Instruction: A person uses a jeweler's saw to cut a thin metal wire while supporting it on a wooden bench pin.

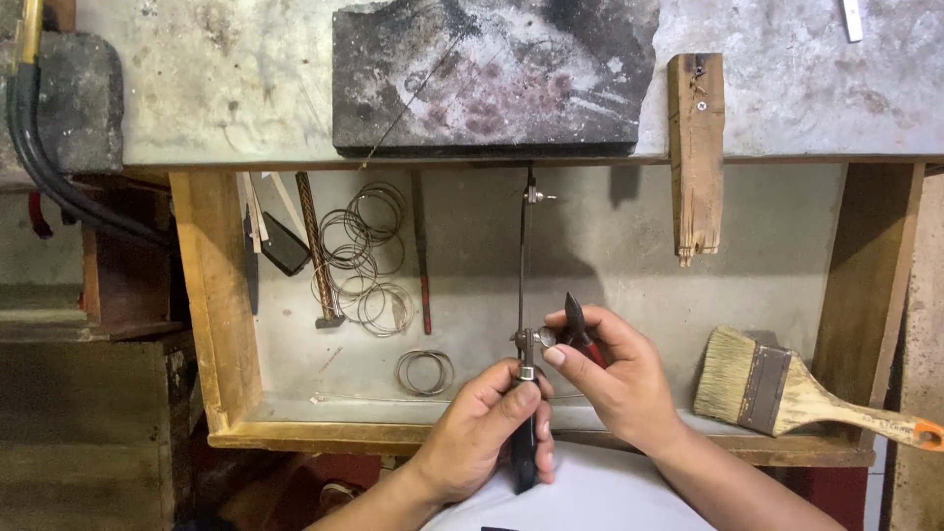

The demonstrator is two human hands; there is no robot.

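— Nearest first, then: what are the hands doing?

— Left hand is clenching the dark handle of a jeweller's saw, holding the frame upright over the drawer's near edge. Right hand is gripping red-handled pliers against the palm while thumb and forefinger are pinching the lower clamp screw of the saw, just above the handle.

— How far is the work looking?

— Judging by the pose, the clamp is being adjusted; the blade itself is too thin to make out, so I cannot tell whether it is seated. No piece is lying under the saw, so cutting is not under way.

— Wrists?

— Both forearms are coming up from the near edge, wrists angling inward, knuckles meeting over the saw.

— Further in?

— A paintbrush is lying on the wooden drawer's right near corner. Wire rings are lying toward the drawer's left side, beside a hammer. Beyond, a wooden bench pin is jutting from the bench edge, and a charred block is sitting on the bench top.
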